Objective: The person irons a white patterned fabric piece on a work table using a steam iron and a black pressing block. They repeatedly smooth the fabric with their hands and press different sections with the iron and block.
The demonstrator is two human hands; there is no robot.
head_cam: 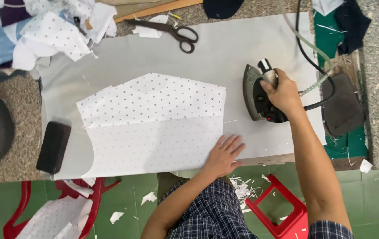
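A white dotted fabric piece (154,119) lies folded flat on the grey pressing cloth (225,48) covering the table. My left hand (223,155) rests flat, fingers spread, on the fabric's lower right corner near the table's front edge. My right hand (282,94) grips the handle of a dark steam iron (258,95), which stands on the grey cloth just right of the fabric. The iron's hose and cable run up and to the right.
Black scissors (176,32) lie at the back. A dark block (53,147) sits left of the fabric. A heap of cloth pieces (48,31) fills the back left. A dark iron rest pad (342,104) lies right. Red stools (282,212) stand below.
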